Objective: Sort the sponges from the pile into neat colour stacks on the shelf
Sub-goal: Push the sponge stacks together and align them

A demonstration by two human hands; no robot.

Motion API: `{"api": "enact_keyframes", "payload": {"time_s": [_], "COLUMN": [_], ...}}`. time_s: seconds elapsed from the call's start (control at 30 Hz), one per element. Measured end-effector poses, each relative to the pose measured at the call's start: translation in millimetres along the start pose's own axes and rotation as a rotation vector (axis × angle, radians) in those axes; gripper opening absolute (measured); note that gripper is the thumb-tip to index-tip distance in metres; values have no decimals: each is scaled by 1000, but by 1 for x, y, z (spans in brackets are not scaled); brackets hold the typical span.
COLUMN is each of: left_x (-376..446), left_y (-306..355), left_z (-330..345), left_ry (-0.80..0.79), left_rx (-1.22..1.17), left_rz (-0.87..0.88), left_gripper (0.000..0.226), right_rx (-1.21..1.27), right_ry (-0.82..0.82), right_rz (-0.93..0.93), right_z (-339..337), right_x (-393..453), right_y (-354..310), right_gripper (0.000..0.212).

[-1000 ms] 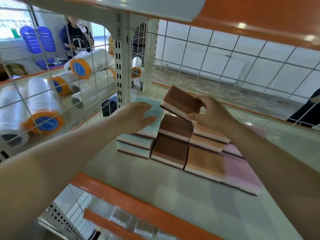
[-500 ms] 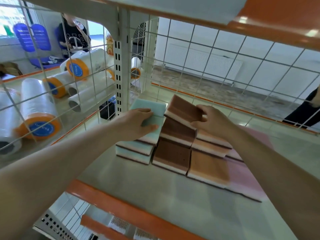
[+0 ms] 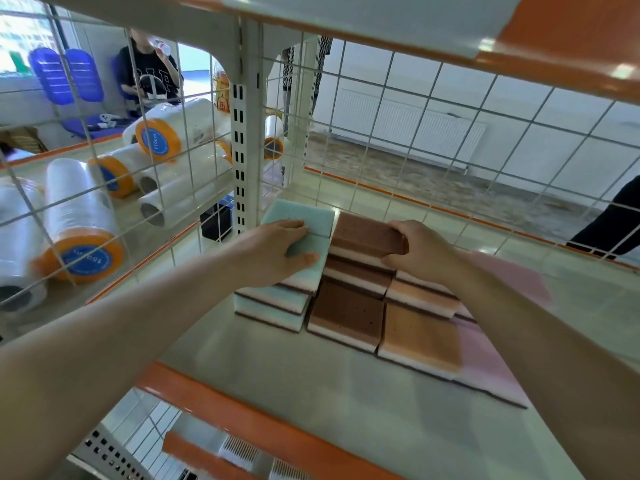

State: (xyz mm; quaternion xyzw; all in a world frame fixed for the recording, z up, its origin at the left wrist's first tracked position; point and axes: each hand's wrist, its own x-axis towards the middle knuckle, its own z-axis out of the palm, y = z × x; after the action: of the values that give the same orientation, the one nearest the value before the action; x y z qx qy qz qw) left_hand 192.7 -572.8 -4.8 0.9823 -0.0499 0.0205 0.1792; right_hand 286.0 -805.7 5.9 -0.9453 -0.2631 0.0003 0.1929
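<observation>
Sponges lie in colour groups on the pale shelf (image 3: 311, 382). At the left is a stepped stack of teal sponges (image 3: 277, 303); my left hand (image 3: 277, 251) rests flat on its top sponge (image 3: 304, 216). Beside it stand dark brown sponges (image 3: 346, 313). My right hand (image 3: 422, 251) grips the right end of the topmost dark brown sponge (image 3: 363, 233), which sits on that stack. Light orange-brown sponges (image 3: 419, 334) come after, then pink sponges (image 3: 485, 368) at the right, partly hidden by my right forearm.
A white wire grid (image 3: 381, 133) closes the shelf's back and left side, with a slotted upright post (image 3: 242, 133). Rolls of clear film (image 3: 83, 237) lie on the neighbouring shelf. An orange lip (image 3: 242, 417) edges the front. A seated person (image 3: 149, 74) is beyond.
My right hand has lowered the tilted dark brown sponge onto the brown stack. My left hand has slid a little further onto the top teal sponge.
</observation>
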Motion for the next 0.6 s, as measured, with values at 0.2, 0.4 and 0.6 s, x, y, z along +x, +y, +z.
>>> {"api": "enact_keyframes", "payload": {"time_s": [0.2, 0.4, 0.6], "left_x": [0, -6, -18], "left_y": [-2, 2, -2], "left_z": [0, -3, -8], "left_ry": [0, 49, 155], "left_rx": [12, 1, 15], "left_rz": [10, 0, -52], "left_gripper": [68, 64, 57], "right_rx": [-17, -38, 36], "right_ry": [-16, 32, 84], "right_rz": [-3, -65, -138], "right_z": [-1, 1, 11], "right_x": [-3, -9, -18], "right_y": [-1, -9, -28], "right_gripper": [47, 61, 55]}}
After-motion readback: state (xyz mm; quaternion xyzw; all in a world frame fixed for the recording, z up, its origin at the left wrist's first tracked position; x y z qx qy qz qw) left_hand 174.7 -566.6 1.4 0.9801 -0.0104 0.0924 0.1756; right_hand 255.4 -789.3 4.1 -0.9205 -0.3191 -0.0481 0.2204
